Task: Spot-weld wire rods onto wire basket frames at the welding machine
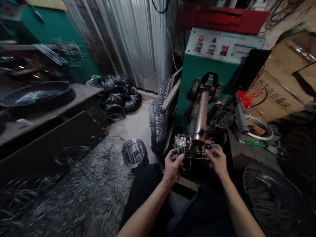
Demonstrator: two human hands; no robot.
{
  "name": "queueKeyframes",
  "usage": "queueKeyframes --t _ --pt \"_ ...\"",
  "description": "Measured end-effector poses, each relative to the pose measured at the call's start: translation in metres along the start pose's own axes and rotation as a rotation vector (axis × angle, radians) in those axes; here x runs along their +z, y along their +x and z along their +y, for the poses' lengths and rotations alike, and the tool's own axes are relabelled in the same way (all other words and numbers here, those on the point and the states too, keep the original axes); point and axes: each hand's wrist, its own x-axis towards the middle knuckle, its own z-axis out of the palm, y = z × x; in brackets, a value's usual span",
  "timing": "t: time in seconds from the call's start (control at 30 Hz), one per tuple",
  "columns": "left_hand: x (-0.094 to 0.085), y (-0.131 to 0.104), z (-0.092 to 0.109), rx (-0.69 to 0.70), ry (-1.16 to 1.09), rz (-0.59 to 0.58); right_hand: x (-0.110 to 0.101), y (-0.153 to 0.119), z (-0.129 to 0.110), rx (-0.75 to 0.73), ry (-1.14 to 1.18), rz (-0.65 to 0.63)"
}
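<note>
A round wire frame (190, 158) is held under the metal arm (201, 115) of a green machine (192, 69). My left hand (172, 166) pinches its left side between thumb and fingers. At its right side my right hand (216, 159) is closed on the rim, thumb and fingertips together. The arm's blunt end sits between my hands, just above the wire. Something pale lies behind the frame, near my left hand. The fingertips of both hands are partly hidden by the wire and shadow.
A tall stack of wire rings (159, 125) stands left of the machine, with a wire bundle (134, 153) on the floor. Loose wire (93, 184) covers the lower left. At right are a white basin (268, 135), a cardboard box (283, 79) and a dark round tray (271, 194).
</note>
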Motion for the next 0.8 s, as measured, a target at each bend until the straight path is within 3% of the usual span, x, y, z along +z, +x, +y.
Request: queueKeyframes --t 0.23,0.33,0.43,0.53,0.63,0.7,0.77,0.8 --pt "-0.003 0.002 -0.002 0.003 0.026 -0.027 -0.004 -0.002 -0.008 -0.037 -0.029 -0.002" --pt "-0.003 -0.005 0.002 -0.024 0.044 -0.038 -0.013 -0.016 -0.006 0.001 0.020 0.028" --pt "-0.003 -0.025 0.003 -0.052 -0.007 -0.003 -0.026 -0.048 0.016 0.125 0.148 0.058" --pt "-0.008 -0.071 -0.005 -0.194 -0.127 0.021 -0.046 -0.086 0.042 0.252 0.147 0.008" --pt "-0.035 -0.129 -0.009 -0.417 -0.093 -0.055 -0.072 -0.109 0.047 0.390 0.045 -0.115" --pt "-0.063 -0.152 0.000 -0.505 0.203 -0.198 -0.082 -0.111 0.034 0.455 -0.018 -0.290" --pt "-0.085 -0.149 0.016 -0.379 0.610 -0.316 -0.078 -0.104 0.016 0.458 -0.048 -0.519" --pt "-0.090 -0.139 0.024 -0.314 0.668 -0.291 -0.071 -0.099 0.007 0.444 -0.048 -0.621"
